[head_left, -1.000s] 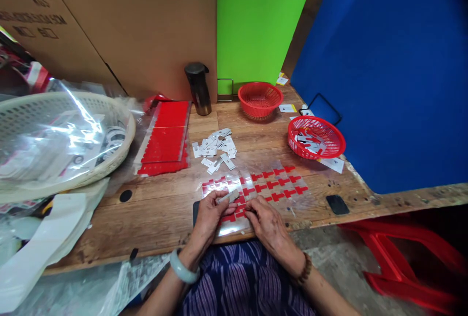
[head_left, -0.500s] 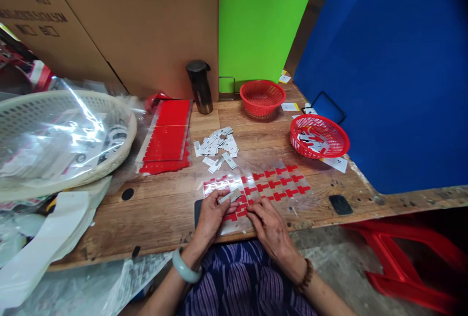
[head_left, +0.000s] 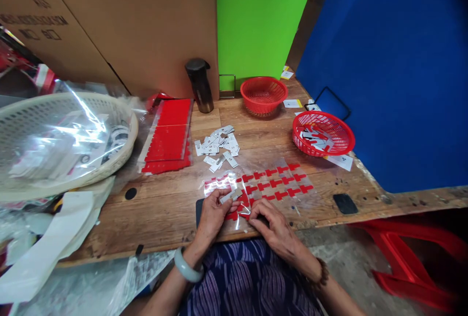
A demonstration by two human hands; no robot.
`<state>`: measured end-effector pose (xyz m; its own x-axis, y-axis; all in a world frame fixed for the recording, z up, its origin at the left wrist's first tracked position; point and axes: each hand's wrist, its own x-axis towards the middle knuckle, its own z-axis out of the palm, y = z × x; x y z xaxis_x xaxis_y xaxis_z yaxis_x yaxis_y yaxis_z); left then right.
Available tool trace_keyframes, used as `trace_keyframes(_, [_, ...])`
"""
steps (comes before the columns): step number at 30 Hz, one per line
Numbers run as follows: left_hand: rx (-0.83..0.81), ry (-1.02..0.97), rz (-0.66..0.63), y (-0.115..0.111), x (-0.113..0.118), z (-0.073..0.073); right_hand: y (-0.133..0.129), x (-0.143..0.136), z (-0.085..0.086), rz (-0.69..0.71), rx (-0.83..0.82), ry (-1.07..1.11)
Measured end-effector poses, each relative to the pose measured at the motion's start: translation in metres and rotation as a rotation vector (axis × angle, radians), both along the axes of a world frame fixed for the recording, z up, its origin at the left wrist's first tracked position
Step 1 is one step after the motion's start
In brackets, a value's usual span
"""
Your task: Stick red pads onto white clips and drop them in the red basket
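My left hand (head_left: 215, 211) pinches a small flat grey-white plate (head_left: 231, 195) between thumb and fingers. It rests over the left part of a clear sheet (head_left: 256, 166) that carries rows of red T-shaped stickers (head_left: 275, 183). At the sheet's near edge my right hand (head_left: 272, 223) is closed, thumb and forefinger pinched at a red sticker; the fingertips partly cover it. A loose pile of similar plates (head_left: 219, 143) lies just beyond the sheet.
Red sheets (head_left: 168, 135) are stacked at the left, beside a large pale basket (head_left: 133, 135) covered in plastic. A dark flask (head_left: 200, 87) stands at the back. One red basket (head_left: 263, 95) sits behind; another red basket (head_left: 343, 141), at the right, holds plates with red parts.
My right hand has shifted slightly right, its thumb and forefinger still pinched at the sheet's near edge. My left hand keeps its hold on the plate. The view has shifted a little.
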<state>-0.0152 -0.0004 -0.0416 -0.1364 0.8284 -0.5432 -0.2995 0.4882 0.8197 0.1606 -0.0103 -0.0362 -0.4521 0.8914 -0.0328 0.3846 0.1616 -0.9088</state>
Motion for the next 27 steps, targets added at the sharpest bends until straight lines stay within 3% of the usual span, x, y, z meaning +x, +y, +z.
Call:
trace_keyframes(4, [-0.010,-0.046,-0.019,-0.001,-0.003,0.000,0.004,0.006,0.010,-0.006,-0.121,0.104])
trace_keyframes(7, [-0.037,-0.109,-0.031,-0.002,-0.006,0.003,0.009,0.006,0.015,-0.105,-0.174,0.127])
trace_keyframes(10, [-0.079,-0.195,-0.057,-0.003,-0.009,0.012,0.014,0.001,0.019,-0.195,-0.142,0.132])
trace_keyframes(16, [-0.093,-0.262,-0.119,-0.006,-0.010,0.032,0.025,-0.013,0.021,-0.169,-0.002,0.133])
trace_keyframes(27, [-0.121,-0.254,-0.147,-0.005,-0.006,0.036,0.027,-0.017,0.019,-0.114,0.042,0.129])
